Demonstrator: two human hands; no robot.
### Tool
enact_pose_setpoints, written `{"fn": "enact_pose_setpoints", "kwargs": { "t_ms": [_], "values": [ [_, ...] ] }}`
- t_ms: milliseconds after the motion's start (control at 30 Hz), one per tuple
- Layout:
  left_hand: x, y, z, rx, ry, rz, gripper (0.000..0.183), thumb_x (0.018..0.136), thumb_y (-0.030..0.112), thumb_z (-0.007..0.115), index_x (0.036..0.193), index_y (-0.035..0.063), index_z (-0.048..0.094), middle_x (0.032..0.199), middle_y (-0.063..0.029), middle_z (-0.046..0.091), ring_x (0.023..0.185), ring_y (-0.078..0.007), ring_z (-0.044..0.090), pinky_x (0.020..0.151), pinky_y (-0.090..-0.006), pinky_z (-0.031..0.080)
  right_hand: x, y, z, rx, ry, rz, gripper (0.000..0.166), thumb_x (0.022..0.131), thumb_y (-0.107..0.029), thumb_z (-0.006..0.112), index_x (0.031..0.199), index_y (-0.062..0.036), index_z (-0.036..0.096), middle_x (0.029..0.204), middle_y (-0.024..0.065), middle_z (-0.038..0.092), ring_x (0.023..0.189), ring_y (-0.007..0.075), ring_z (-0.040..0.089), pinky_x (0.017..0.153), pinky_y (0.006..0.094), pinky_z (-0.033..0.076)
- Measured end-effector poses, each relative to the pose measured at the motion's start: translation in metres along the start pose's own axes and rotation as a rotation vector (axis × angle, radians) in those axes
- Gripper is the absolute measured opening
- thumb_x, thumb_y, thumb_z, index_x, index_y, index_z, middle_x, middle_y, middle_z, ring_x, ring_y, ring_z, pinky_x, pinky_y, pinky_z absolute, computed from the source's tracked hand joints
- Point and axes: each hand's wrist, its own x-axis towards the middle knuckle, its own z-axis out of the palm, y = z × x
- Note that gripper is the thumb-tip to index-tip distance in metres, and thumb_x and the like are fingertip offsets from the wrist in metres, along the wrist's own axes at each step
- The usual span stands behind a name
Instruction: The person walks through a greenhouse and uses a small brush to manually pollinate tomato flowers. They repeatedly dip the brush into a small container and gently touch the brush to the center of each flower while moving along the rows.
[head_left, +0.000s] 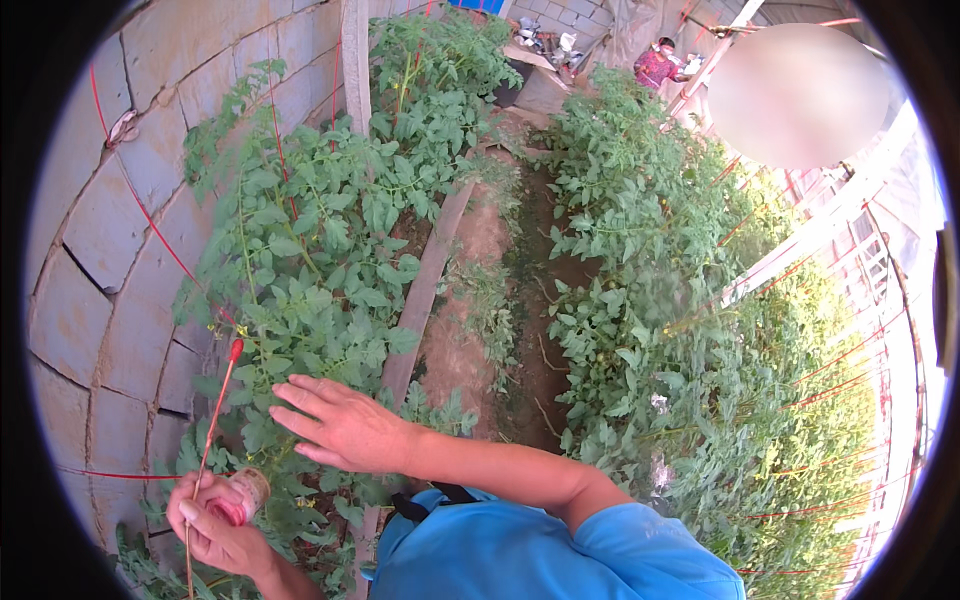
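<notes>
My left hand grips a thin stick and a small jar together, low at the left. Red material covers the stick's tip, which points up beside small yellow tomato flowers. The jar lies tilted in the fingers, with red showing at its mouth. My right hand reaches across to the left, palm down with fingers spread, over the leaves of the tomato plants. Nothing shows in it; whether its fingertips touch leaves I cannot tell.
A block wall curves along the left. Red strings run among the plants. A wooden board edges the bed beside a soil path. More tomato plants and slanted white posts stand right. Another person is far off.
</notes>
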Motion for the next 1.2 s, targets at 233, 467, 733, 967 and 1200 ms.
{"fn": "enact_pose_setpoints", "kwargs": {
  "t_ms": [233, 467, 733, 967, 1200],
  "values": [
    [-0.006, 0.055, 0.003, 0.244, 0.044, 0.058, 0.017, 0.107, 0.018, 0.062, 0.101, 0.0025, 0.063, 0.091, -0.0121, 0.072, 0.073, -0.0223, 0.068, 0.066, -0.0379, 0.057, -0.06, -0.004, -0.034, 0.116, 0.057, 0.139, 0.052, 0.101, -0.026, 0.07, 0.146, -0.0043, 0.055, 0.157, 0.0175, 0.049, 0.141, 0.0376, 0.053, 0.115, 0.0475, 0.049],
    [-0.03, 0.082, 0.03, -0.336, -0.274, -0.084, 0.021, 0.11, 0.019, 0.051, 0.102, 0.0002, 0.059, 0.082, -0.0143, 0.068, 0.062, -0.0242, 0.061, 0.059, -0.0386, 0.054, -0.155, 0.001, -0.059, 0.14, 0.199, 0.434, 0.036, 0.097, -0.019, 0.076, 0.129, -0.0051, 0.066, 0.146, 0.0151, 0.061, 0.122, 0.0374, 0.068, 0.095, 0.0439, 0.062],
    [-0.055, 0.091, 0.113, -0.528, -0.577, -0.073, 0.025, 0.115, 0.023, 0.046, 0.113, -0.0014, 0.05, 0.097, -0.0197, 0.062, 0.059, -0.0176, 0.06, 0.053, -0.0308, 0.052, -0.217, 0.02, -0.077, 0.139, 0.332, 0.666, 0.015, 0.091, -0.009, 0.081, 0.104, -0.0045, 0.076, 0.124, 0.0147, 0.072, 0.106, 0.0326, 0.074, 0.088, 0.0399, 0.061],
    [-0.067, 0.117, 0.209, -0.639, -0.71, -0.007, 0.019, 0.113, 0.01, 0.048, 0.122, -0.0061, 0.055, 0.094, -0.0197, 0.067, 0.062, -0.0145, 0.058, 0.055, -0.0331, 0.053, -0.25, 0.067, -0.108, 0.123, 0.334, 0.717, 0.038, 0.087, -0.017, 0.086, 0.118, -0.0045, 0.067, 0.127, 0.0173, 0.072, 0.111, 0.0373, 0.072, 0.092, 0.0435, 0.06],
    [-0.116, 0.132, 0.3, -0.607, -0.718, -0.097, 0.018, 0.113, 0.007, 0.048, 0.12, -0.007, 0.057, 0.104, -0.0233, 0.069, 0.065, -0.0159, 0.063, 0.055, -0.0309, 0.052, -0.293, 0.127, -0.151, 0.143, 0.175, 0.684, 0.042, 0.089, -0.013, 0.082, 0.125, -0.0025, 0.065, 0.125, 0.0199, 0.071, 0.113, 0.0393, 0.07, 0.096, 0.0458, 0.058]
  ]
}}
